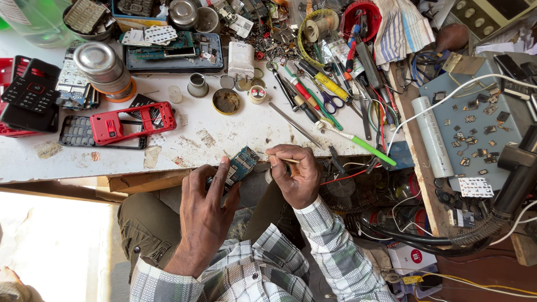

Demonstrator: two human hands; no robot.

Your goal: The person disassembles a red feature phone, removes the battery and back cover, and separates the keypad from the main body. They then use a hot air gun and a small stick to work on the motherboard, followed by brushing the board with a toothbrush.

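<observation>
Head view, looking straight down over the lap and the front edge of the white, scuffed tabletop (224, 140).

Left hand (204, 210): I see its grip clamped on a small green-and-blue phone circuit board (241, 165), fingers wrapped along the board's lower end. The board tilts up and to the right, held just off the tabletop's front edge, above the lap.

Right hand (296, 176): grip pinched together on a thin pale stick-like tool (279, 159). The tool lies nearly level, its tip pointing left and meeting the upper right corner of the board. I cannot tell whether the tip actually touches.

Both forearms wear checked grey-and-white sleeves (330, 246).

Surroundings, on the tabletop:
- a red plastic phone housing (131, 123) lies left of centre, well apart from the hands, resting partly on a black keypad frame (78, 133).
- a small round brass-coloured tin of dark paste (226, 101) sits above the board, near a white rectangular charger block (241, 59).
- a toothbrush with a green handle (358, 142) lies slanted to the right of the right hand, near it.
- a loose heap of screwdrivers and scissors (319, 92) lies beyond the toothbrush.
- a stack of 2 round metal tins (100, 67) stands at upper left.
- a blue-grey box top scattered with small metal chips (475, 120) sits at far right, beside a white tube (432, 137).
</observation>
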